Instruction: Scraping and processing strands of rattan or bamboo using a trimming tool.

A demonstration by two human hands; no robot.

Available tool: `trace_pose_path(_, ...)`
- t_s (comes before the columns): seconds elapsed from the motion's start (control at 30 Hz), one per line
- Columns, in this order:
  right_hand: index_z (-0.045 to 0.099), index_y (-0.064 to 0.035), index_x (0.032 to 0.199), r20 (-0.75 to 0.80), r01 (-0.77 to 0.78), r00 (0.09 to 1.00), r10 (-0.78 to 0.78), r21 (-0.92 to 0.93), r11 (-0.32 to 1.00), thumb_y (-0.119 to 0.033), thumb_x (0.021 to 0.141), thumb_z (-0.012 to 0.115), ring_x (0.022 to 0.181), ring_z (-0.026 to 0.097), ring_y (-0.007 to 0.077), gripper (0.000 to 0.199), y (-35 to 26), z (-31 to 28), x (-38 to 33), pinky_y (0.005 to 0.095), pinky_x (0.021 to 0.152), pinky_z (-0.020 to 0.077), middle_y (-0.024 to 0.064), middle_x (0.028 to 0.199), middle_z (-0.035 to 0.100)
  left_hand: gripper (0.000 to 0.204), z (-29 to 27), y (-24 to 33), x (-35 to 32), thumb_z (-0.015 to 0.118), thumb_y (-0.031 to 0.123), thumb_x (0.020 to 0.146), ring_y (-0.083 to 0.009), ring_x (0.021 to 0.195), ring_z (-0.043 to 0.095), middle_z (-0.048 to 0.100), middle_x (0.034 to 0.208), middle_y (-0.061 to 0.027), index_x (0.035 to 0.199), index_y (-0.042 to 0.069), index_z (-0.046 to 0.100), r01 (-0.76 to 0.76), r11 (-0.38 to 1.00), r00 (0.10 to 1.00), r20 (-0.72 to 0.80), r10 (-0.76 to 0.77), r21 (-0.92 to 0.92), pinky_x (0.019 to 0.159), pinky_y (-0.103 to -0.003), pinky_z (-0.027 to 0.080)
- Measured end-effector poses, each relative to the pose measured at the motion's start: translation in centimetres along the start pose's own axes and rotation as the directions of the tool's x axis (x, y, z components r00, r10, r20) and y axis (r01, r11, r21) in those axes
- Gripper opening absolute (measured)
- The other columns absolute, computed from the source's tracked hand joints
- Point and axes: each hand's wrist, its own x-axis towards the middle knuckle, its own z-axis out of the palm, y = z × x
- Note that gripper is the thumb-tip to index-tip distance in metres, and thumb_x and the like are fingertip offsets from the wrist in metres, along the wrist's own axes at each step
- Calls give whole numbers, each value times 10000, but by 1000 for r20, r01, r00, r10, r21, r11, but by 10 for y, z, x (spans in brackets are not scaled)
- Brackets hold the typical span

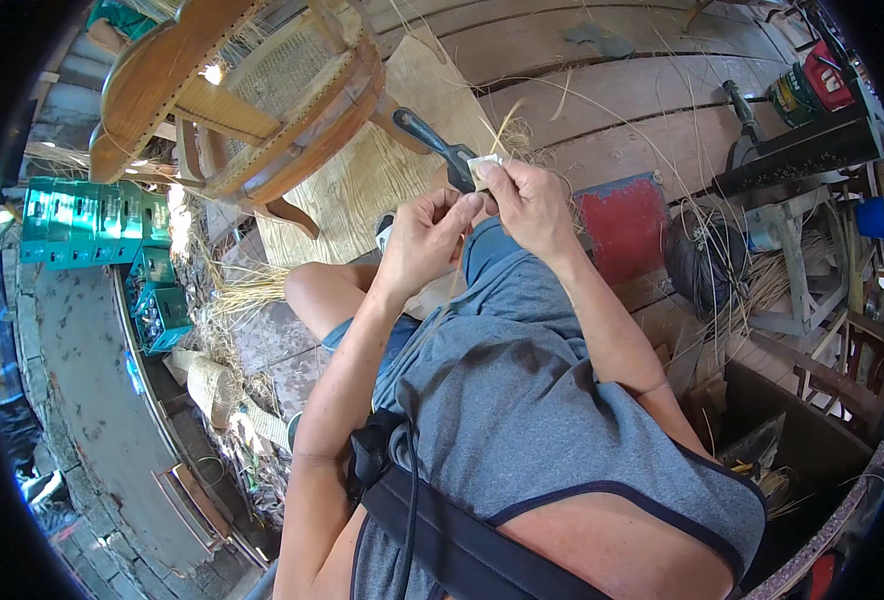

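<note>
Both my hands meet above my lap. My right hand [532, 205] pinches a small folded pale pad [481, 170], cloth or paper, I cannot tell which. A thin cane strand [507, 122] sticks up from beside the pad. Close against it, my left hand [427, 235] is closed with thumb and finger together, and a thin strand trails below it toward my lap. What lies between the left fingertips is mostly hidden. Just past the hands, a dark-handled tool [427, 132] lies over my leg area, its lower end hidden by my fingers.
A wooden chair with a woven cane seat [272, 95] lies tipped at upper left, over a plywood sheet [347, 185]. Green crates [97, 222] stand at left. Loose cane strips [252, 290] lie by my knee. A red-painted panel [622, 230] and black coil [704, 250] are at right.
</note>
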Motion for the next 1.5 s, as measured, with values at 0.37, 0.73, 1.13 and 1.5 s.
trace_pose_path(0.37, 700, -21, 993, 145, -298, 954, 261, 419, 857, -287, 964, 553, 428, 496, 45, 305, 36, -21, 30, 211, 360, 357, 2, 585, 574, 145, -25, 8, -74, 552, 106, 937, -209, 616, 563, 550, 691, -127, 855, -12, 568, -186, 882, 981, 23, 195, 433, 573, -316, 439)
trace_pose_path(0.73, 695, -9, 956, -19, 60, 998, -59, 36, 998, -235, 952, 551, 507, 568, 102, 268, -9, -39, 35, 263, 463, 432, 58, 617, 619, 394, -57, 3, -59, 658, 330, 892, -356, 920, 663, 669, 939, -199, 1032, -28, 573, -349, 531, 887, 91, 452, 772, 794, -405, 515)
trace_pose_path(1.13, 688, -6, 1004, -80, 153, 984, -157, -53, 987, -216, 960, 539, 552, 602, 112, 261, -4, -24, 16, 279, 502, 464, 75, 621, 624, 227, -3, 25, -42, 603, 171, 931, -150, 491, 501, 531, 563, -88, 784, -2, 588, -301, 845, 932, -52, 360, 442, 493, -286, 413)
trace_pose_path(1.5, 687, -10, 1016, 146, 35, 986, -75, 258, 966, -238, 972, 541, 421, 429, 22, 274, -8, -60, 77, 181, 376, 316, -3, 601, 561, 131, -26, 22, -130, 610, 77, 910, -193, 529, 541, 552, 607, -82, 800, 6, 610, -301, 804, 908, -104, 406, 513, 515, -290, 421)
